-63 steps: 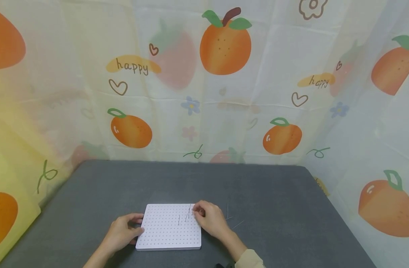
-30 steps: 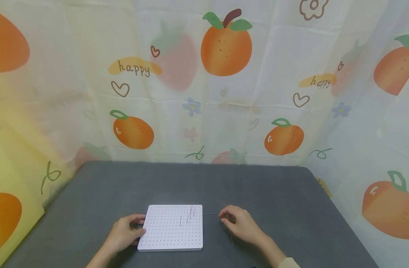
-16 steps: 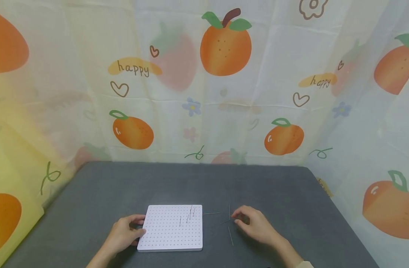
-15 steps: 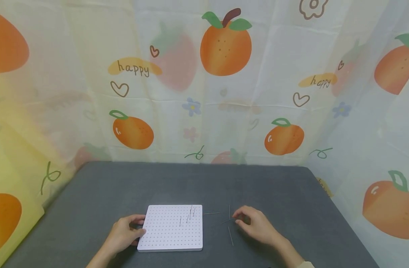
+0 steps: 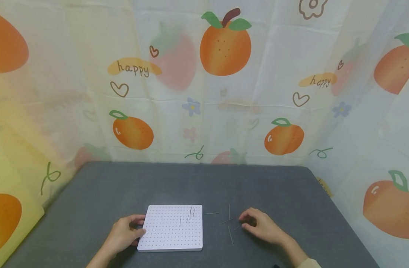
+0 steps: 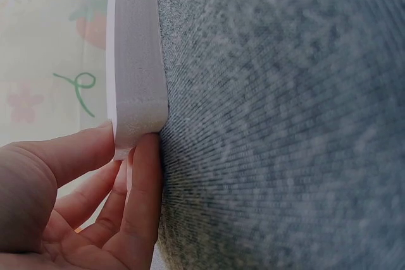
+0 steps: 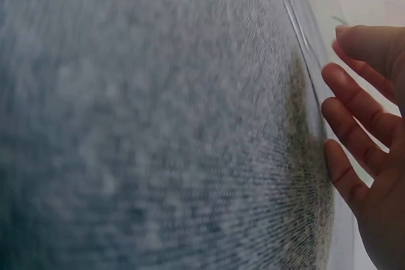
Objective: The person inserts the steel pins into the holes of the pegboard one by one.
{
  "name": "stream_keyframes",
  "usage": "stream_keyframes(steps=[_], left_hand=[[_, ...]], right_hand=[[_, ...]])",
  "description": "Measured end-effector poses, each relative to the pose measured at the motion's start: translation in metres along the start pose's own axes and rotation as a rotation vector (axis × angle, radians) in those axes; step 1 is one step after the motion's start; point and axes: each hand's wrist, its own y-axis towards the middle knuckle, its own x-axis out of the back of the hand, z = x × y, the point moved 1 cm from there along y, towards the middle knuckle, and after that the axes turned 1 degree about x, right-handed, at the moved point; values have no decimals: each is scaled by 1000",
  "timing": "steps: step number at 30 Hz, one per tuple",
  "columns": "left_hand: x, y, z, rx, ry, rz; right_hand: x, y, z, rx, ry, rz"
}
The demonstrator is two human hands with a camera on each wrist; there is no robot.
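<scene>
Steady the board [image 5: 169,240] your left hand [image 5: 124,230] pinches, short of the far edge of the counter [image 5: 274,186]; ease your loosely spread right hand [image 5: 262,227] past the pins [image 5: 212,213].

The dark grey surface [image 5: 278,190] carries a white perforated board [image 5: 169,228] towards its near side; to the board's right, several thin pins [image 5: 230,236] lie loose at differing angles.

One pegboard [image 5: 169,228], four standing pins [image 5: 180,221], five loose pins [image 5: 230,236]

White dotted board [image 5: 165,235], grey table [image 5: 274,190]
</scene>
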Motion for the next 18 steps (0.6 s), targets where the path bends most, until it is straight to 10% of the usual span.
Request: stream_keyframes(steps=[18], left_hand=[[1,-1,-2,-16,-2,7]], right_hand=[[-4,5,-7,69,-71,56]])
